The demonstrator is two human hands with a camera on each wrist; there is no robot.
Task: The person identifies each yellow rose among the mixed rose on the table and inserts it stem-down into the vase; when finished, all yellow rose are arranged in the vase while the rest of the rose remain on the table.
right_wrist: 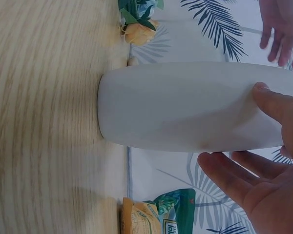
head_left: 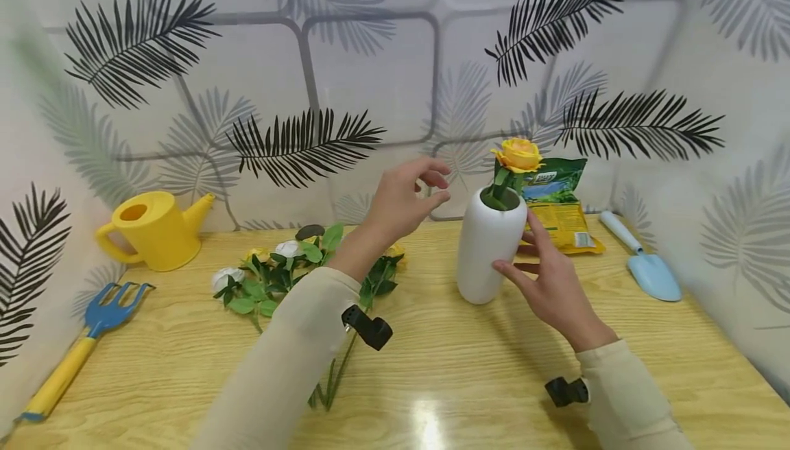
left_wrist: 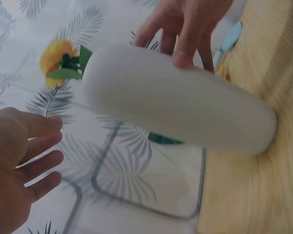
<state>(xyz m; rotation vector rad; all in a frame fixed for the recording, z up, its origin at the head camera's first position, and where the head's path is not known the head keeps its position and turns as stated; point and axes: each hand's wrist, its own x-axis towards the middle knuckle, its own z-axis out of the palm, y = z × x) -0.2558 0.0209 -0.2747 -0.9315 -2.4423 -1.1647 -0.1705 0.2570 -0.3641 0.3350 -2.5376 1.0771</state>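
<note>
The left hand (head_left: 402, 196) hovers, loosely curved; the right hand (head_left: 555, 289) grips.

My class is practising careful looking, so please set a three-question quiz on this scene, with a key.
1. Which hand holds the white vase?
2. True or false: in the head view, the watering can stands left of the vase.
3. Fill in: the petals of the flower in the vase are ____.

Key:
1. The right hand; the left hand is apart from it.
2. True.
3. Yellow.
</note>
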